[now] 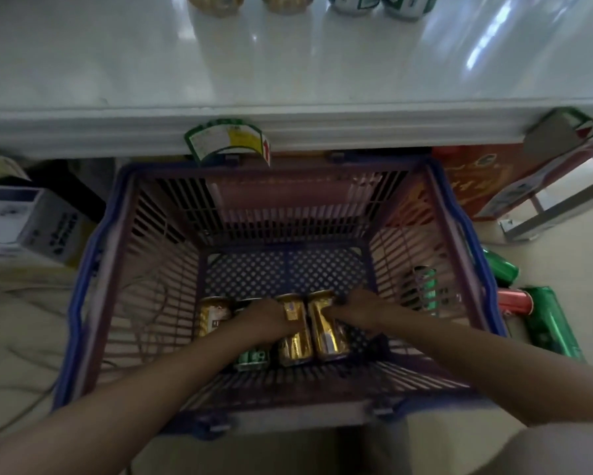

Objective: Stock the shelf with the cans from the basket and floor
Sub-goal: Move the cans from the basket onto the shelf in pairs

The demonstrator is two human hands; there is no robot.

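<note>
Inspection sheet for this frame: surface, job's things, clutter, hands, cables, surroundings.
Surface: white shelf, glossy, mostly bare; four cans at its back edge, cut off by the frame.
Job's things: gold cans and one green can lying in the basket; green and red cans on the floor to its right.
Clutter: boxes on both sides under the shelf.
Hands: left hand and right hand both on cans in the basket.
Cables: thin cord on the floor, left.
Surroundings: pale floor; dim light.

no text is legible on the cans point(294, 332), shelf tag point(227, 141) or boxes point(31, 224).
</note>
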